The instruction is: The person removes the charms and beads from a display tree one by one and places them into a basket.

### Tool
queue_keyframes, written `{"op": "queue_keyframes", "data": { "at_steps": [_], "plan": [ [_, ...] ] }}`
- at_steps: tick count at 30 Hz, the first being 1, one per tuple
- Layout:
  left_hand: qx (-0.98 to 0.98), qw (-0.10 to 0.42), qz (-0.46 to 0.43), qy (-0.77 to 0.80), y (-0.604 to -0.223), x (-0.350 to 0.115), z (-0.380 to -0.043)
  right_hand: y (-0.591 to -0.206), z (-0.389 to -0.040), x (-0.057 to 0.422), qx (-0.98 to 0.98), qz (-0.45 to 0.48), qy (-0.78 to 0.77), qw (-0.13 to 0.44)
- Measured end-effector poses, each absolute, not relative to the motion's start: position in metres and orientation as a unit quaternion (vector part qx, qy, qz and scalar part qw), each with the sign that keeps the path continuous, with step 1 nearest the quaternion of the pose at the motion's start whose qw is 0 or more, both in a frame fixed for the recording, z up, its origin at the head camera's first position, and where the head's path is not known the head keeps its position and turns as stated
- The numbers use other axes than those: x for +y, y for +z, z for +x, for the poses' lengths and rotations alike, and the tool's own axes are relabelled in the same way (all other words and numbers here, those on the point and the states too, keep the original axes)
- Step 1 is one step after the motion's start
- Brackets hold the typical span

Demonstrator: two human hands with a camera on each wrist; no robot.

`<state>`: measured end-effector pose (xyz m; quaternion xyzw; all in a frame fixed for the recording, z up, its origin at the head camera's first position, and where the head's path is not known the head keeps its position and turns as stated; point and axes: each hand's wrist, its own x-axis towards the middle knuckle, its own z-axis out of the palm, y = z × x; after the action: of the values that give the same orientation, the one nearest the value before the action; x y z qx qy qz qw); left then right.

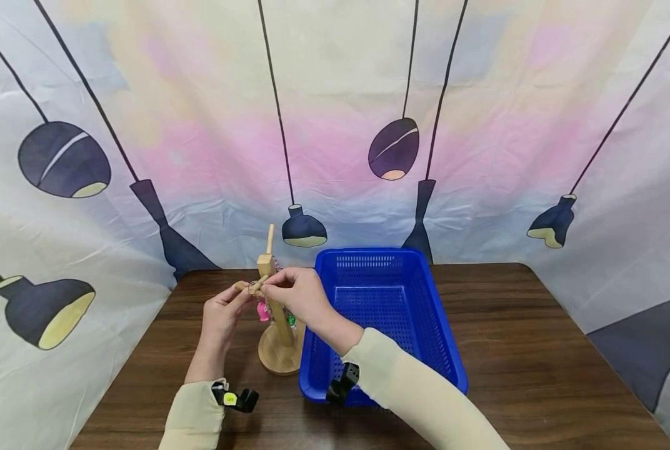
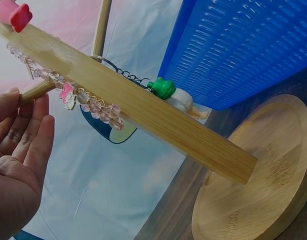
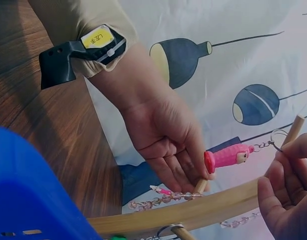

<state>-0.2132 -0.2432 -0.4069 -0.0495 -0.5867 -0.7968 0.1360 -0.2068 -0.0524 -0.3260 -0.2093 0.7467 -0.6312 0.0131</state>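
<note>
A wooden stand (image 1: pixel 279 322) with several pegs rises from a round base (image 2: pixel 263 175). My left hand (image 1: pixel 219 315) pinches one of its pegs (image 2: pixel 37 92) between thumb and fingers. With thumb and fingertips, my right hand (image 3: pixel 292 187) pinches the metal ring of a pink figure keychain (image 3: pixel 229 156). That ring overlaps an upper peg (image 3: pixel 294 129) near its tip, and the pink figure dangles from a short chain. A pink beaded bracelet (image 2: pixel 96 107) with a small charm hangs by the left hand's peg. Another keychain, a green-headed figure (image 2: pixel 163 88), hangs on the stand's other side.
Right of the stand, a blue plastic basket (image 1: pixel 450 328) with perforated walls stands close to it, under my right forearm. Both are on a dark wood-grain table (image 1: pixel 515 350). Behind the table hangs a cloth backdrop (image 1: pixel 346 75) printed with lamps.
</note>
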Motion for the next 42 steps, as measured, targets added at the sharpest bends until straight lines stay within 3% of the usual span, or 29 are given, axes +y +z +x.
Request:
{"op": "queue_keyframes", "data": {
  "at_steps": [42],
  "plan": [
    [-0.601, 0.135, -0.053, -0.786, -0.406, -0.243, -0.213, -0.311, -0.194, -0.043, 0.747, -0.235, -0.620, 0.045]
  ]
}}
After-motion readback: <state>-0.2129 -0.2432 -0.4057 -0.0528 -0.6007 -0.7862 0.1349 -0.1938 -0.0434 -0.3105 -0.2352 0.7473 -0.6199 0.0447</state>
